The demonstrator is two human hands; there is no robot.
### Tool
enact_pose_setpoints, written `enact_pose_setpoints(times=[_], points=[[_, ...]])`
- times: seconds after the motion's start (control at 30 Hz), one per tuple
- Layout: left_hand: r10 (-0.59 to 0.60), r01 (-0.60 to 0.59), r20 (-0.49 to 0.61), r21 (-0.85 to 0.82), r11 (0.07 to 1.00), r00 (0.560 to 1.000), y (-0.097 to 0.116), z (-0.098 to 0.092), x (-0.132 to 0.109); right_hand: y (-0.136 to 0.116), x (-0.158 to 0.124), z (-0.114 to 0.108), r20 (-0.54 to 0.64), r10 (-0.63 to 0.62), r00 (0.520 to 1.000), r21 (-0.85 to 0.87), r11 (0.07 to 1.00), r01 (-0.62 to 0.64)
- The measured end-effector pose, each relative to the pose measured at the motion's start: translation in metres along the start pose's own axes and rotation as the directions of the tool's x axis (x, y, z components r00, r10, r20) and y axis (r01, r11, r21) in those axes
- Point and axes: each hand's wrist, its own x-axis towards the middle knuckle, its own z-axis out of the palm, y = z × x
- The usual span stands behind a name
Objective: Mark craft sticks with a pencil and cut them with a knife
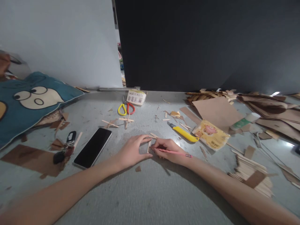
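My left hand rests on the grey table, thumb and fingers pinching a short wooden stick that lies upright between both hands. My right hand is closed on a pink pencil, its tip touching that stick. More loose sticks lie just beyond my fingers.
A black phone and keys lie at the left by a blue cushion. Scissors, a yellow utility knife, a yellow packet, cardboard sheets and a stack of sticks surround me.
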Motion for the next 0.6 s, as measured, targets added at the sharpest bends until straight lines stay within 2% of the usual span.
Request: enact_pose_setpoints(times=[0.6], points=[[0.012, -0.012, -0.003, -0.029, 1.0, 1.0, -0.0021, 0.0005, -0.0003, -0.0012, 0.0004, 0.0014, 0.001, 0.023, 1.0, 0.0, 1.0, -0.023]])
